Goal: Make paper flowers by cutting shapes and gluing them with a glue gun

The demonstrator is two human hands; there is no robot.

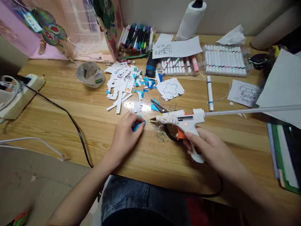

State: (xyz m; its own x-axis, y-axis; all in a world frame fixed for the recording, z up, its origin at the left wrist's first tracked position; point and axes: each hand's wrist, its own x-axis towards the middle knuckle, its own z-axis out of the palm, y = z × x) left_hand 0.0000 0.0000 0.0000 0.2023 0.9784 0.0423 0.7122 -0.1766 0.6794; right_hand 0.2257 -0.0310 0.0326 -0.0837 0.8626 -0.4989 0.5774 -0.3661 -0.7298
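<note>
Jeans (127, 193) below, right hand (205, 142) grips smudged white glue gun (175, 118); left hand (125, 131), blue piece (136, 127).

I'm seeing a wide lane of light-brown wooden tabletop (97, 125) between the thin black cable (76, 125) and the left hand (128, 129), with more room along the front edge towards the right hand (208, 144). Beyond the left hand, white and blue paper scraps (121, 91) crowd the way, while the white glue gun with its orange trigger (172, 118) and long translucent glue stick (244, 110) bar the right, dark-bladed scissors (160, 107) beside the nozzle.
</note>
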